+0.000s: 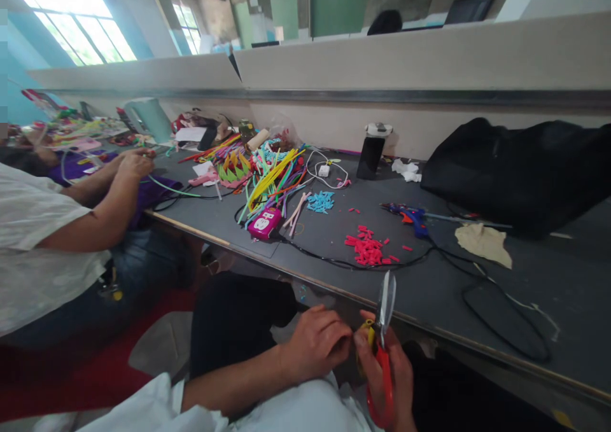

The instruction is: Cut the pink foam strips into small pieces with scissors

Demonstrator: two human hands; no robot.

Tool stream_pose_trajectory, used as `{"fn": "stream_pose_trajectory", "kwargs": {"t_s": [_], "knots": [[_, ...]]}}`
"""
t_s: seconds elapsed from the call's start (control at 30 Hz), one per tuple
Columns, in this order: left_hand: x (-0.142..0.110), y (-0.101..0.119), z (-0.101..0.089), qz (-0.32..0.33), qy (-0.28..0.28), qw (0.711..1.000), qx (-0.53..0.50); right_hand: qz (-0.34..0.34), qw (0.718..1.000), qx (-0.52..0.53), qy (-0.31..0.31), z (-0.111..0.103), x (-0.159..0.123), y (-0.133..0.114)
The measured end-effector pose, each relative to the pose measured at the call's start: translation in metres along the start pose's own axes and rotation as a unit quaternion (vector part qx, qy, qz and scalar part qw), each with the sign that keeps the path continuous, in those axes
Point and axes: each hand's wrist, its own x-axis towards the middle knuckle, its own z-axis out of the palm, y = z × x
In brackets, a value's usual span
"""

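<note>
My right hand (394, 369) is closed round red-handled scissors (386, 305), whose blades point up in front of the table edge. By its thumb and fingertips sits a small yellow piece (368, 331), partly covered by the fingers. To the left, my left hand (321, 340) is closed, its fingers curled towards that piece. Whatever its fingertips hold is hidden. Beyond the hands, a heap of short red pieces (366, 247) lies on the table (324, 285). A smaller pile of blue pieces (320, 202) lies farther back.
Several coloured fuzzy stems (272, 181) are heaped behind a magenta box (265, 223). A blue glue gun (417, 221) trails a black cable across the table. A black bag (515, 171) stands right, near a dark phone (371, 157). At left a co-worker's hands (136, 163) hold a pale green stem.
</note>
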Motion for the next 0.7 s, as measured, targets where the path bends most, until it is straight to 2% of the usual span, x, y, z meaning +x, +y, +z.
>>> {"fn": "stream_pose_trajectory", "kwargs": {"t_s": [0.13, 0.23, 0.3, 0.37, 0.43, 0.5, 0.6, 0.7], "knots": [[-0.001, 0.000, 0.003, 0.011, 0.001, 1.000, 0.017, -0.028, 0.999, -0.040, 0.004, -0.002, 0.002, 0.002], [0.001, 0.005, 0.003, 0.005, -0.024, 0.999, 0.025, -0.051, 0.997, -0.063, 0.002, -0.005, 0.003, 0.000], [0.003, 0.008, 0.002, -0.033, -0.037, 0.999, 0.009, -0.068, 0.995, -0.076, 0.001, -0.005, 0.004, -0.002], [0.007, 0.009, 0.002, -0.121, -0.049, 0.991, -0.043, -0.097, 0.992, -0.086, 0.009, -0.004, 0.005, -0.002], [0.010, 0.007, 0.001, -0.225, -0.075, 0.964, -0.122, -0.121, 0.988, -0.091, 0.016, -0.001, 0.006, 0.001], [0.012, 0.003, -0.001, -0.285, -0.113, 0.936, -0.174, -0.133, 0.987, -0.089, 0.013, 0.002, 0.005, 0.005], [0.013, -0.002, -0.004, -0.286, -0.159, 0.931, -0.163, -0.137, 0.987, -0.080, 0.001, 0.005, 0.003, 0.011], [0.012, -0.002, -0.007, -0.269, -0.167, 0.936, -0.154, -0.122, 0.990, -0.068, -0.013, 0.006, 0.001, 0.016]]}}
